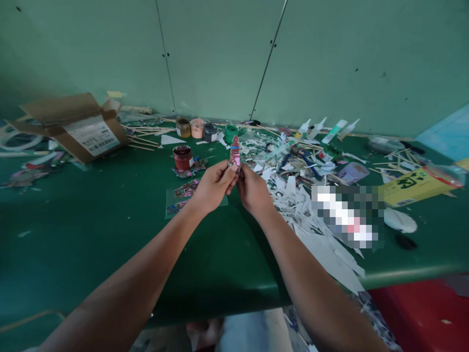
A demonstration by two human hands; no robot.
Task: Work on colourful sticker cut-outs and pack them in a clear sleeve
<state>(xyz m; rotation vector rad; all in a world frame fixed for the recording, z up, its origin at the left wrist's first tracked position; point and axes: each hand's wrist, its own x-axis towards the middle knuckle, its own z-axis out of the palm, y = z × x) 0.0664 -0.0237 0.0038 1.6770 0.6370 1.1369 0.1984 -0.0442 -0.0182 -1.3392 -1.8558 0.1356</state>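
Observation:
A narrow pink-and-red patterned strip (235, 150) stands upright over the middle of the table, its lower end pinched by my left hand (211, 187). Close against it, my right hand (254, 190) is closed near the foot of the strip. What lies between the right fingers is hidden. Under and left of my left hand, more patterned pieces (186, 188) lie on a clear sheet (170, 199). Beyond them, an opened jar of dark red paint (182, 158) stands on shiny patterned scraps (200, 165).
White paper offcuts (315, 234) heap up right of my hands. Paint jars (210, 132) and glue bottles (335, 131) stand or lie near the wall. A cardboard box (91, 134) leans at left; a yellow-labelled container (421, 186) and white mouse-shaped object (400, 220) lie at right.

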